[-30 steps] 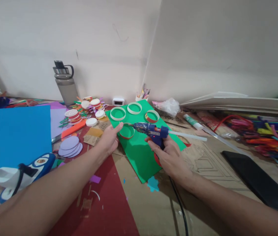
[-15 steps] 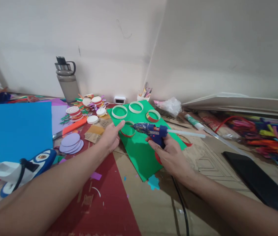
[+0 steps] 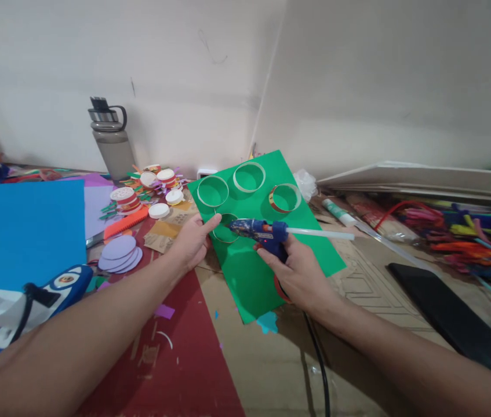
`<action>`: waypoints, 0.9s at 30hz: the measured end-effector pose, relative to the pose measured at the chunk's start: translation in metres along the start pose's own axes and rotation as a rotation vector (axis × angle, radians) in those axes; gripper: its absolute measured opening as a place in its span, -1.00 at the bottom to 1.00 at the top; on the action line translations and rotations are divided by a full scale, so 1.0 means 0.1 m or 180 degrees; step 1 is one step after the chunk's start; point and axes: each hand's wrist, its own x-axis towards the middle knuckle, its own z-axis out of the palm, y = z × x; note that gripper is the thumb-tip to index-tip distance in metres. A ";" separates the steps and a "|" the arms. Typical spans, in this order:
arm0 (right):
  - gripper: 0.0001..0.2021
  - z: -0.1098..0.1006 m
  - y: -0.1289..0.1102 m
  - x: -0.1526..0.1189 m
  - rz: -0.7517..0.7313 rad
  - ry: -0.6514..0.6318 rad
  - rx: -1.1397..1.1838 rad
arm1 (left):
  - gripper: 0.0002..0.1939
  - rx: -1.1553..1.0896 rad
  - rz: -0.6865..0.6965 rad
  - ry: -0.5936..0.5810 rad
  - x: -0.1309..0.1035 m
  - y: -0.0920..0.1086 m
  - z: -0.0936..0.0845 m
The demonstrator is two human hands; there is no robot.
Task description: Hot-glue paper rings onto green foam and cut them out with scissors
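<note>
My left hand (image 3: 193,240) pinches the left edge of a green sheet (image 3: 256,284), thumb on top beside the nearest ring (image 3: 226,240). Several short paper rings stand on this sheet, among them one with a red and yellow outside (image 3: 273,202). In my right hand (image 3: 301,270) is a blue hot glue gun (image 3: 266,230), gripped by its handle. A long whitish glue stick (image 3: 321,233) juts from its back. The nozzle points left, at or just above the nearest ring; whether it touches is unclear. The sheet tilts, its far side raised.
Left are lilac discs (image 3: 118,248), an orange cutter (image 3: 126,223), white lids (image 3: 159,211), a blue sheet (image 3: 23,231) and a bottle (image 3: 112,145). Right lie a black phone-like slab (image 3: 445,313), a glue tube (image 3: 338,213) and pipe cleaners (image 3: 466,243). A black cord (image 3: 320,359) trails below.
The green sheet's far and right side has risen, so the sheet tilts toward me and hides the pencil cup behind. Both hands keep their grips, and the nozzle remains by the nearest ring.
</note>
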 end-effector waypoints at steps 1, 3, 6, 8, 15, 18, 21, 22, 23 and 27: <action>-0.67 0.00 -0.01 0.00 -0.0030 -0.0025 -0.0057 | -0.65 0.0015 -0.0031 -0.0019 0.00 0.01 0.00; -0.69 -0.01 -0.02 -0.01 -0.0101 -0.0070 -0.0115 | -0.66 0.0045 -0.0085 -0.0041 -0.01 0.02 0.01; -0.71 -0.02 -0.05 -0.01 -0.0161 -0.0072 -0.0180 | -0.65 0.0044 -0.0118 -0.0053 -0.02 0.03 0.02; -0.73 -0.03 -0.06 -0.02 -0.0139 -0.0063 -0.0224 | -0.64 0.0025 -0.0109 -0.0059 -0.02 0.04 0.03; -0.74 -0.04 -0.06 -0.01 -0.0219 -0.0102 -0.0217 | -0.65 0.0047 -0.0068 -0.0040 -0.01 0.06 0.05; -0.74 -0.04 -0.06 -0.01 -0.0222 -0.0118 -0.0198 | -0.64 0.0105 -0.0041 -0.0014 0.00 0.06 0.06; -0.72 -0.04 -0.06 -0.02 -0.0208 -0.0119 -0.0214 | -0.64 0.0106 -0.0019 -0.0019 -0.01 0.05 0.06; -0.72 -0.04 -0.06 -0.02 -0.0191 -0.0124 -0.0227 | -0.65 0.0095 -0.0018 -0.0021 -0.01 0.05 0.05; -0.72 -0.04 -0.06 -0.02 -0.0172 -0.0125 -0.0239 | -0.65 0.0089 -0.0016 -0.0023 -0.01 0.04 0.05; -0.72 -0.04 -0.06 -0.02 -0.0172 -0.0090 -0.0281 | -0.68 0.0080 -0.0027 -0.0017 0.00 0.02 0.02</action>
